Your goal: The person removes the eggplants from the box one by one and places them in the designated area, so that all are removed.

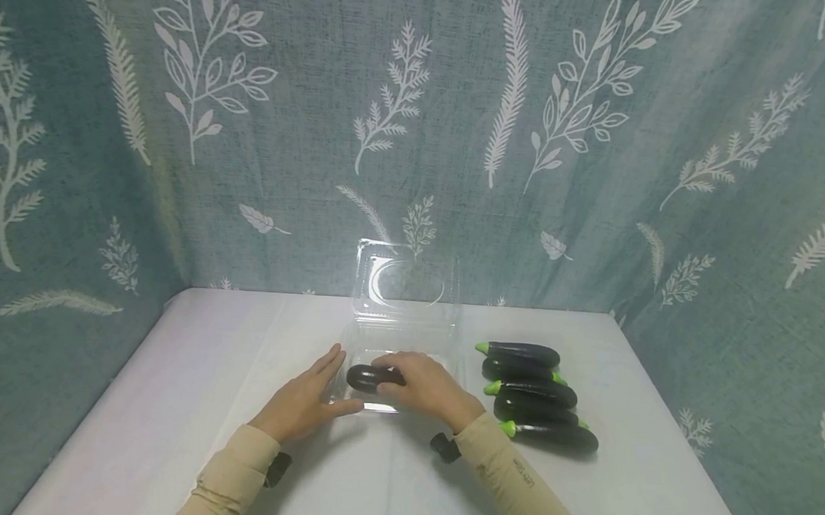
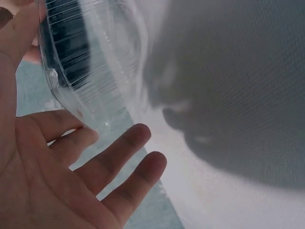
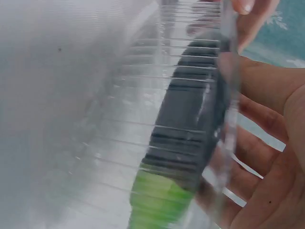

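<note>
A dark purple eggplant (image 1: 362, 377) lies crosswise in the base of a clear plastic clamshell container (image 1: 378, 407), whose lid (image 1: 406, 316) stands raised at the back. My right hand (image 1: 426, 389) grips the eggplant from above, covering its right end. Through the ribbed wall in the right wrist view, the eggplant (image 3: 178, 114) shows its green stem end. At the container's left side, my left hand (image 1: 302, 403) has its fingers spread and fairly straight, the thumb along the front corner. The left wrist view shows these fingers (image 2: 114, 157) beside the clear wall.
Several more eggplants (image 1: 534, 391) lie in a stacked row on the white table (image 1: 171, 401), right of the container. Their green stems point in alternating directions. A grey-green curtain (image 1: 304, 207) with white leaf prints surrounds the table at the back and sides.
</note>
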